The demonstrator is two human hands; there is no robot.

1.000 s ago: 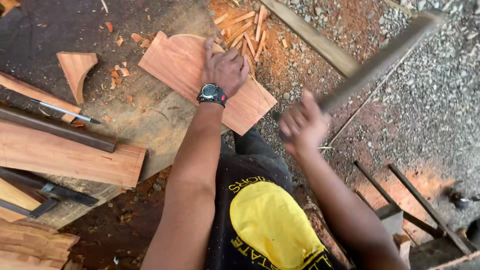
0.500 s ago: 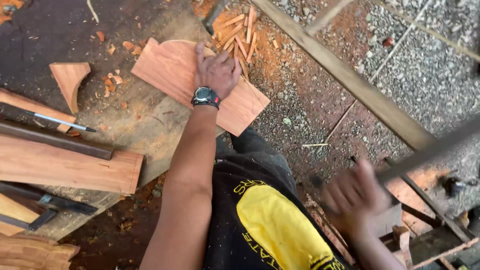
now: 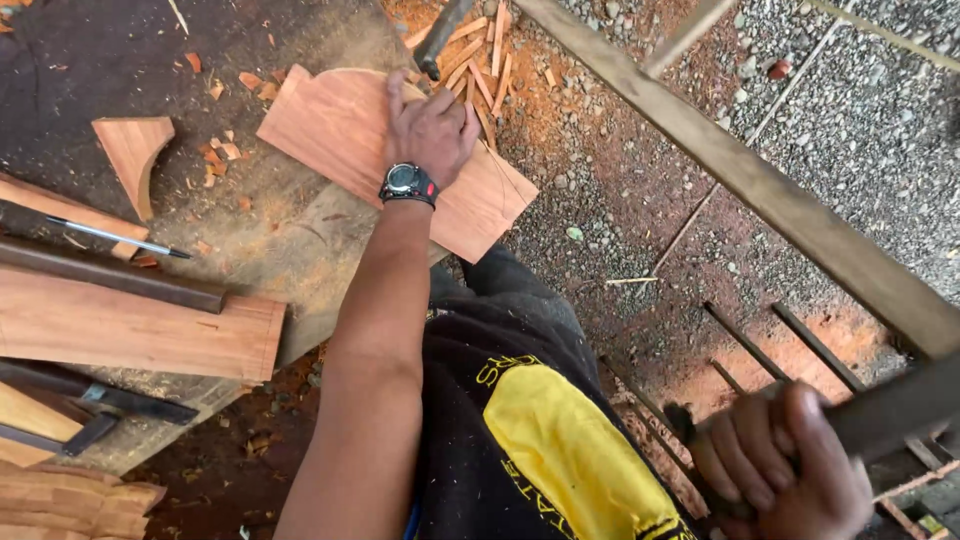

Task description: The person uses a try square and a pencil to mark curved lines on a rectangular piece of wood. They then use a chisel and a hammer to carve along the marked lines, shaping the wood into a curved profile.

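The flat reddish-brown wooden board (image 3: 350, 150) with one curved, cut-away edge is lying on the dark, worn work surface (image 3: 120, 60), its near corner hanging out over the gravel. The left hand (image 3: 432, 128), wearing a black wristwatch (image 3: 407, 183), is pressing down on the board with palm flat and fingers spread loosely, pinning it rather than gripping it. The right hand (image 3: 780, 460) is sitting low at the bottom right, closed tight in a full fist around the long dark handle of a chopping tool (image 3: 880, 415); the handle is blurring toward the frame edge and its working end is out of sight.

Judging by what lies around, the shaping is looking well under way but not finished: the board's far edge is already showing a scooped curve, a heap of pale orange wood slivers (image 3: 480, 60) is gathering just beyond it, and smaller chips (image 3: 220, 150) are scattering across the surface. A curved triangular offcut (image 3: 132, 155) is resting well apart to the left. The near part of the board is still showing straight, square edges.

Further left, a long rectangular reddish plank (image 3: 130, 335) is lying beside a dark metal bar (image 3: 110, 275) and a thin pencil-like rod (image 3: 120, 238).

No container is showing anywhere; chips and offcuts are lying loose on the surface and the ground.
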